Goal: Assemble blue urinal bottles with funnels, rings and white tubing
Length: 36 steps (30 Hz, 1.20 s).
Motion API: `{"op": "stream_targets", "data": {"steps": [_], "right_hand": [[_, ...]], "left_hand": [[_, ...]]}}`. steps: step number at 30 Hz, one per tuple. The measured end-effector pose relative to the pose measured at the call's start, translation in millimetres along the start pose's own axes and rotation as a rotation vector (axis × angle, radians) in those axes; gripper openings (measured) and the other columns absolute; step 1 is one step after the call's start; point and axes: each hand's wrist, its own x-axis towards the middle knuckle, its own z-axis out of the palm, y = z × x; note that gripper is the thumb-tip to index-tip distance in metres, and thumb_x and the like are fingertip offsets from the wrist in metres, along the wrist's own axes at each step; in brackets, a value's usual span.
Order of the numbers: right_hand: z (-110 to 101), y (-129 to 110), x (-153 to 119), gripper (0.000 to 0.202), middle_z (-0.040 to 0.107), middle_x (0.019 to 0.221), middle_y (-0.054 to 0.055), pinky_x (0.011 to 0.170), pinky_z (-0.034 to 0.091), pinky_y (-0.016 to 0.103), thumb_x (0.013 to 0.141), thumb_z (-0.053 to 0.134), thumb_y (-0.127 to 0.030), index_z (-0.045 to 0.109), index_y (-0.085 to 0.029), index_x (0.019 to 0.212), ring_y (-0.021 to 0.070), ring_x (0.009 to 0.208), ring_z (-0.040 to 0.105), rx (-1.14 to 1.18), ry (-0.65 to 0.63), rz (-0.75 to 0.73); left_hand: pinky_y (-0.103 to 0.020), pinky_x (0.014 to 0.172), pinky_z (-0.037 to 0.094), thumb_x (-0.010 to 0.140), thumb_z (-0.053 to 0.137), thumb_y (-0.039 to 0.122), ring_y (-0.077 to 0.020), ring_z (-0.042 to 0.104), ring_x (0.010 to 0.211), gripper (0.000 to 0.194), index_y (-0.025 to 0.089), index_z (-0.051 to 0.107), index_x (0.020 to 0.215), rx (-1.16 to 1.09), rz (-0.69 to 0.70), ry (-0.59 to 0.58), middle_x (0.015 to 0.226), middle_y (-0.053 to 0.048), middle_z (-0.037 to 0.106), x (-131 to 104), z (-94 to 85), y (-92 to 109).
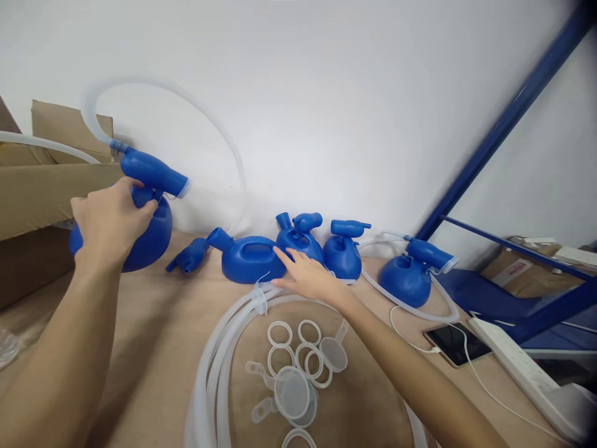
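My left hand [109, 214] is wrapped round the top of a blue bottle [158, 233] with a blue spout piece [153, 171] on it, raised beside the cardboard box; a clear tube [205, 112] arcs from the spout. My right hand [310, 274], fingers spread, is at the right end of another blue bottle [249, 264]; whether it touches is unclear. Left of that bottle lies a loose blue spout [189, 256]. Below my right hand, a tied coil of clear tubing [212, 373] surrounds translucent rings [280, 334] and round caps [291, 392].
More blue bottles [342, 258] stand along the wall, one with tubing at the right [405, 280]. A cardboard box [56, 193] is at the left. At the right are a phone [457, 343] with a cable, a white power strip [522, 373] and a blue metal frame [508, 112].
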Motion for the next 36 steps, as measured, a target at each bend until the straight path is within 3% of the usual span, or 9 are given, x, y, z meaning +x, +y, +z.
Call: {"op": "stream_targets", "data": {"steps": [3,8,12,16,19,23,26,31,36], "right_hand": [[23,12,52,0.094,0.006,0.175,0.024,0.122,0.028,0.066,0.097,0.063,-0.061,0.012,-0.029,0.17,0.0477,0.161,0.013,0.144,0.011,0.076],[49,25,107,0.099,0.027,0.169,0.025,0.125,0.03,0.052,0.095,0.07,-0.047,0.01,-0.02,0.17,0.0353,0.157,0.032,0.292,0.061,-0.099],[42,20,123,0.096,0.039,0.163,0.021,0.126,0.031,0.044,0.088,0.079,-0.038,0.025,-0.016,0.165,0.0297,0.152,0.038,0.285,0.115,-0.152],[33,-28,122,0.064,0.041,0.156,0.027,0.125,0.028,0.053,0.101,0.057,-0.034,0.036,-0.006,0.154,0.0351,0.15,0.037,0.228,0.3,-0.09],[43,-91,116,0.05,0.056,0.144,0.023,0.116,0.043,0.051,0.104,0.048,-0.033,0.044,-0.01,0.148,0.0343,0.136,0.052,0.057,0.419,-0.261],[67,-156,116,0.081,0.059,0.144,0.022,0.096,0.059,0.048,0.102,0.046,-0.034,0.002,-0.008,0.164,0.0329,0.121,0.064,0.024,0.445,-0.37],[81,-169,126,0.091,0.045,0.16,0.023,0.102,0.057,0.044,0.101,0.046,-0.033,-0.016,-0.006,0.163,0.0302,0.132,0.057,0.029,0.487,-0.451],[96,-161,140,0.07,0.053,0.15,0.025,0.106,0.051,0.048,0.102,0.046,-0.017,0.016,-0.007,0.165,0.0341,0.146,0.042,-0.316,0.373,-0.554],[102,-155,138,0.045,0.067,0.13,0.023,0.094,0.058,0.047,0.102,0.033,-0.001,0.057,-0.006,0.14,0.0311,0.118,0.065,-0.438,0.142,-0.543]], "left_hand": [[-0.057,0.103,0.04,0.102,0.038,0.055,-0.0395,0.063,0.115,0.059,0.013,0.061,0.137,-0.013,0.0,0.006,0.113,-0.017,0.072,-4,-14.7,2],[-0.056,0.108,0.042,0.099,0.047,0.057,-0.0386,0.063,0.121,0.058,0.016,0.061,0.137,-0.19,-0.049,0.075,0.124,-0.015,0.07,-9,-27.3,7],[-0.051,0.11,0.043,0.098,0.053,0.056,-0.0339,0.064,0.121,0.056,0.017,0.061,0.138,-0.303,-0.032,0.153,0.124,-0.011,0.071,-10,-29.1,10],[-0.057,0.108,0.043,0.099,0.052,0.054,-0.039,0.064,0.123,0.055,0.016,0.062,0.138,-0.262,0.008,0.105,0.122,-0.015,0.072,-7,-25.8,4],[-0.056,0.108,0.043,0.098,0.053,0.058,-0.0382,0.063,0.123,0.06,0.015,0.063,0.139,-0.258,0.013,0.042,0.126,-0.016,0.071,-2,-18.2,-7],[-0.05,0.104,0.046,0.097,0.053,0.06,-0.0348,0.063,0.121,0.065,0.012,0.062,0.14,-0.279,-0.014,-0.013,0.129,-0.016,0.07,8,2.5,-25],[-0.044,0.101,0.046,0.1,0.049,0.058,-0.0308,0.062,0.12,0.062,0.011,0.061,0.139,-0.262,0.014,-0.034,0.131,-0.015,0.07,15,22.1,-38],[-0.042,0.098,0.043,0.1,0.051,0.058,-0.0283,0.063,0.115,0.061,0.01,0.063,0.136,-0.198,0.038,-0.139,0.126,-0.013,0.073,19,49.4,-58],[-0.04,0.092,0.042,0.101,0.048,0.057,-0.0286,0.063,0.114,0.063,0.009,0.06,0.14,-0.187,0.041,-0.241,0.13,-0.015,0.07,19,67.2,-68]]}}
